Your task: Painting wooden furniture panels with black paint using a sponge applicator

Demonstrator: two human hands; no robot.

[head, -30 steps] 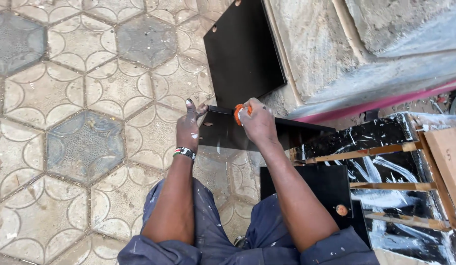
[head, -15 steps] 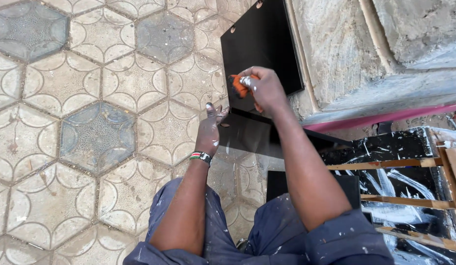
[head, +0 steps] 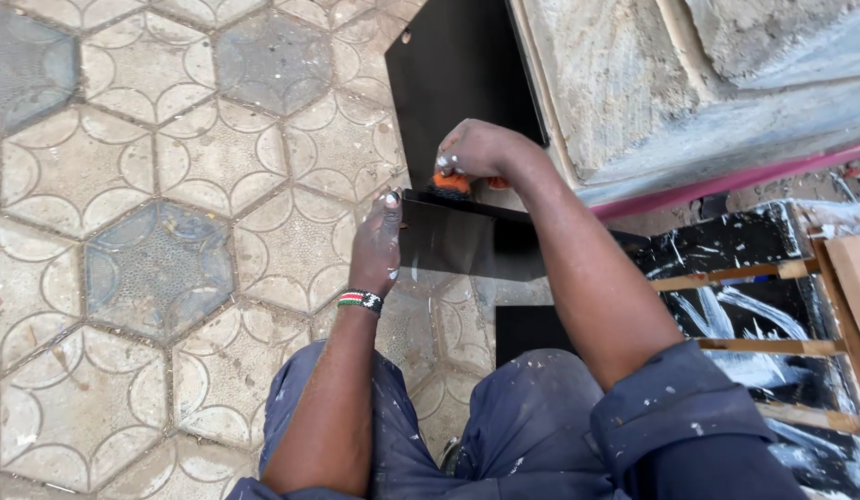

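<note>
- A small orange pad of fuzzy cloth is gripped in the right hand, whose fingers are curled tightly round it, so that only part of the pad is seen beneath them.
- The pad is pressed against the upper edge of a glossy black rectangular board, which is held on edge in front of the person's knees.
- The left hand is laid against the left end of that board, with the fingers nearly straight and close together; the fingertips are set at the board's top corner, and nothing is enclosed in the hand.
- Whitish flecks are seen on the fingers of both hands, and a beaded wristband in red, white, green and black is worn on the left wrist.
- A second flat black panel with small round holes near its edge is leaned against a rough grey stone wall, just behind the right hand.
- The ground is paved with hexagonal tiles in grey and beige, moulded with petal patterns.
- A pink strip is seen along the foot of the wall.
- To the right, a wooden frame with pale slats is laid over a black surface smeared with white streaks.
- Dark blue work clothes spattered with paint are worn by the person.
</note>
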